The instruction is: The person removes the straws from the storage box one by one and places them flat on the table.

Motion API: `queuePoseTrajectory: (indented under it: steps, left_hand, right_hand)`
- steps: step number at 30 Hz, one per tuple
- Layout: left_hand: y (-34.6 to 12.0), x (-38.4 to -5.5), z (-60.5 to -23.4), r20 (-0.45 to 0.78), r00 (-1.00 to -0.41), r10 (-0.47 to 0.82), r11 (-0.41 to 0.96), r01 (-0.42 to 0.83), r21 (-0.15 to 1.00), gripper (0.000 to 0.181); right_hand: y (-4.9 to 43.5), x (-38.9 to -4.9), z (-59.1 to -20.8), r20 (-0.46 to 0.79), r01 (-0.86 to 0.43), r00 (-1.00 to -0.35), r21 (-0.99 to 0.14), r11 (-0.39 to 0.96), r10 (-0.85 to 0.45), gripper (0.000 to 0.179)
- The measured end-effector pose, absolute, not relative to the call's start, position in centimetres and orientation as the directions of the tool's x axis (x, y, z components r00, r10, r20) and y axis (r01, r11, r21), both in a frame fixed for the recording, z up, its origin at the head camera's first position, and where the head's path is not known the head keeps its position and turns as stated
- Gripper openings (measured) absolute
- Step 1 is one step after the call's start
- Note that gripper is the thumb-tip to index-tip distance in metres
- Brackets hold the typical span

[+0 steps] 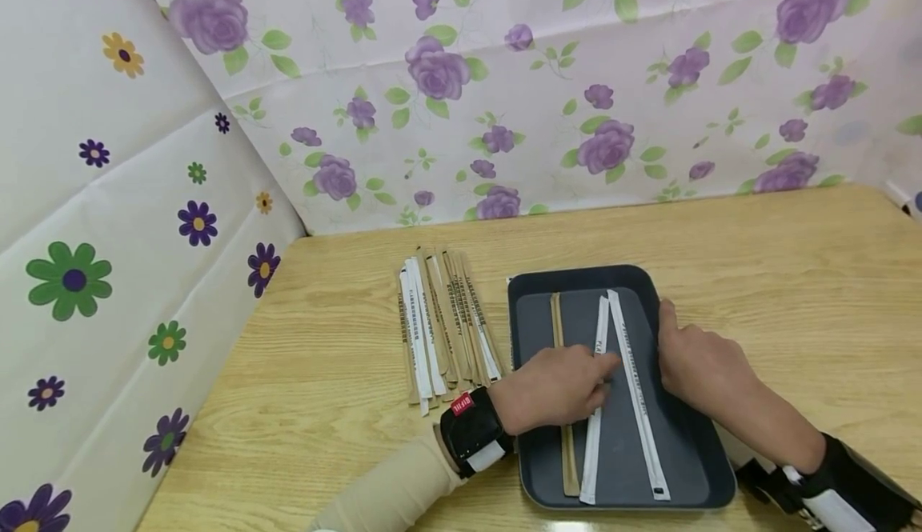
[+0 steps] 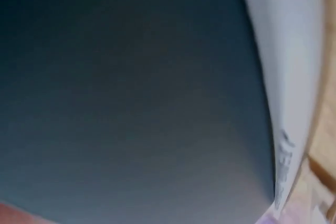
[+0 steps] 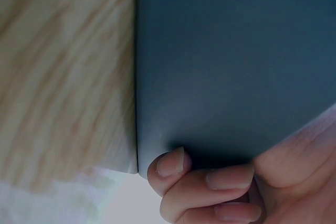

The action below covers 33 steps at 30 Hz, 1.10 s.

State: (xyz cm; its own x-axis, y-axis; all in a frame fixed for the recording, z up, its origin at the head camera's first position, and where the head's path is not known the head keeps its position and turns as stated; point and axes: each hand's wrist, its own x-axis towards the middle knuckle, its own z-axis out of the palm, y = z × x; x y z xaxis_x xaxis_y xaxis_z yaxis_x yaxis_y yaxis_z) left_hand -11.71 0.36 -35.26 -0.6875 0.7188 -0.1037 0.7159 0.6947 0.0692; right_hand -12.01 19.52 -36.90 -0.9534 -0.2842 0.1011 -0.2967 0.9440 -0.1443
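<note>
A dark grey tray (image 1: 627, 276) holds one brown paper-wrapped straw (image 1: 569, 460) and two white ones lengthwise. My left hand (image 1: 558, 384) reaches over the tray's left wall, its thumb and forefinger around the middle white wrapped straw (image 1: 591, 460); the fingers cover part of it. To the right lies the other white wrapped straw (image 1: 637, 388), slightly slanted. My right hand (image 1: 709, 356) grips the tray's right side. In the right wrist view its curled fingers (image 3: 220, 179) lie against the tray's outer wall (image 3: 226, 77).
Left of the tray, a loose pile of brown and white wrapped straws (image 1: 446, 324) lies on the wooden table (image 1: 310, 396). A white printed strip (image 2: 294, 77) runs along the tray's left outer wall. Flowered sheets (image 1: 432, 156) stand behind and at the left.
</note>
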Motion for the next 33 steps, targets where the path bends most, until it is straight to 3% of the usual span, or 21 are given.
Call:
queuePoseTrajectory:
  steps: [5,9,19,33]
  left_hand:
    - [-0.4,-11.1,-35.6,0.075,-0.808,0.584,0.811,0.579,-0.078,0.017]
    - [-0.8,-10.9,-35.9,0.073,-0.822,0.565,0.823,0.555,-0.117,0.029]
    - [-0.6,-11.8,-35.7,-0.067,-0.810,0.582,0.807,0.565,0.173,0.045]
    - [-0.9,-12.0,-35.0,-0.035,-0.824,0.565,0.797,0.535,0.280,0.043]
  right_hand:
    - [19.5,-12.0,-36.9,0.114,-0.304,-0.950,-0.145,0.942,-0.289,0.063]
    - [19.5,-11.9,-36.9,0.114,-0.310,-0.949,-0.146,0.939,-0.295,0.063]
    - [19.5,-12.0,-36.9,0.118,-0.314,-0.947,-0.147,0.938,-0.298,0.061]
    - [19.5,-11.9,-36.9,0.123,-0.314,-0.947,-0.153,0.937,-0.297,0.061]
